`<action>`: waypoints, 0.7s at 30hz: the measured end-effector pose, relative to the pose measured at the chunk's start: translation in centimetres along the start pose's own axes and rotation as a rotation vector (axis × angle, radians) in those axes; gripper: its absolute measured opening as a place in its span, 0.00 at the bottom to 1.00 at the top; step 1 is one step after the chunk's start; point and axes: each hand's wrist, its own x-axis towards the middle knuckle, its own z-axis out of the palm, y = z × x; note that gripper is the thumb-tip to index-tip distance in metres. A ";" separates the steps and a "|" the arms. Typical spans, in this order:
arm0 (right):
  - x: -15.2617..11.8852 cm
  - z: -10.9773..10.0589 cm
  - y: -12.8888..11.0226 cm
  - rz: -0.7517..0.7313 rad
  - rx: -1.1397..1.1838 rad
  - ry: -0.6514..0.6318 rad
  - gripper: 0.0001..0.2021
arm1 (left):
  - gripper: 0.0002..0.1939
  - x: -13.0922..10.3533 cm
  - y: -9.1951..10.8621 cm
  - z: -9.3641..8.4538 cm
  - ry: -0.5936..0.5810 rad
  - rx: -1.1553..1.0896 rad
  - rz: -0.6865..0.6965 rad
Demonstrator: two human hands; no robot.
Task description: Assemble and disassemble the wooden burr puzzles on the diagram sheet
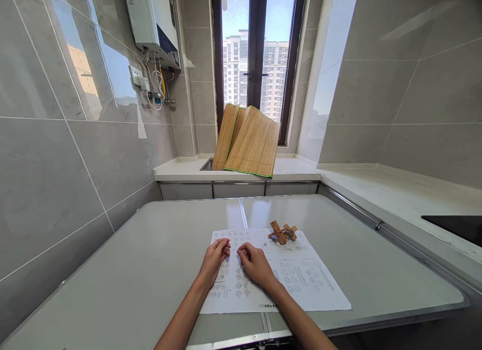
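A large white printed sheet with rows of small drawings lies flat on the table. My left hand is over its left part, fingers curled in towards the thumb. To its right, my right hand is closed over the sheet, with its fingers bent and pressed together. A small gap separates the two hands. Anything inside either hand is too small or hidden to make out. Beyond my right hand, a small brown assembly of crossed wooden-looking pieces sits at the sheet's upper right edge.
The pale folding table has a seam down its middle. Behind it, a slatted bamboo mat leans on the counter before the window. A counter with a black panel runs along the right. A water heater hangs at upper left.
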 end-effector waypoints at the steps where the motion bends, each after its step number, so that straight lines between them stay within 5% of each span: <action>1: 0.0 0.0 0.0 0.001 -0.001 -0.002 0.11 | 0.18 0.0 0.0 0.0 0.001 0.000 0.002; 21: 0.4 -0.1 0.8 -0.031 -0.002 0.085 0.14 | 0.19 0.0 -0.2 -0.1 0.014 0.006 -0.002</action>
